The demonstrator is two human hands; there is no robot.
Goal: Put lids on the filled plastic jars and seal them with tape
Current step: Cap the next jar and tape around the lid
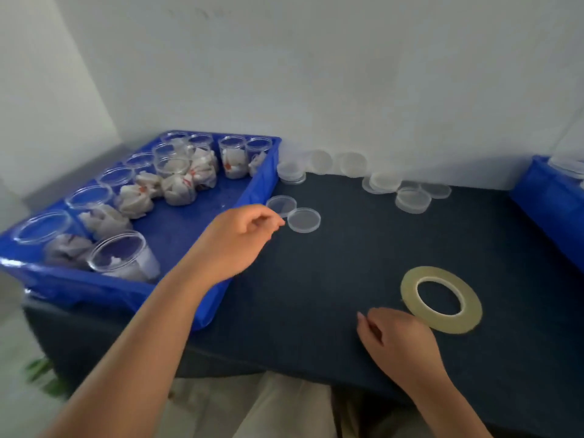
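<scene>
the left hand [243,238] reaches over the dark blue worktop [347,263], its curled fingertips at the edge of a round clear plastic lid [304,220]; whether they pinch it i cannot tell. the right hand [398,339] rests loosely curled, holding nothing, just beside the flat yellowish roll of tape [442,300]. the filled clear plastic jars [234,156] stand unlidded in the blue plastic crate [94,292] at the left.

One head-worn wide-angle cam. Looks forward and down over the near edge of the table [316,279], facing the wall [316,74] at 12 o'clock. Close in: tabletop fills mid-frame, lap [284,406] at 6. At 9 the blue crate [94,289], tape roll [442,324] at 4, second crate [550,200] cut off at 3.
</scene>
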